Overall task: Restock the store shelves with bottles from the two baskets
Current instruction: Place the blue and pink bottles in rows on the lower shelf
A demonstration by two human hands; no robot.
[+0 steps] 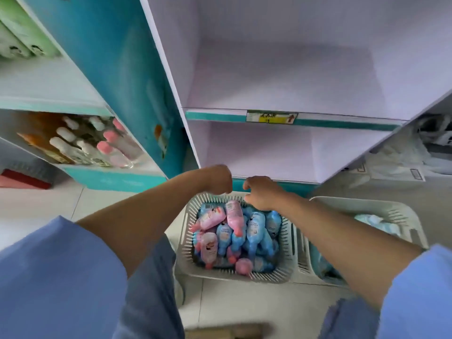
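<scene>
The left hand (217, 179) is curled into a fist with nothing seen in it, over the far rim of the basket (186, 253). The right hand (261, 194) curls at that same rim; whether it grips it I cannot tell. The basket holds pink bottles (233, 212) and blue bottles (254, 231), their label print too blurred to read. Just right of the basket, a second basket (396, 211) holds more blue ones. Behind the basket the lower shelf (269, 152) lies open; the upper shelf (293, 81) edge carries a yellow price tag (271, 117), its writing illegible.
</scene>
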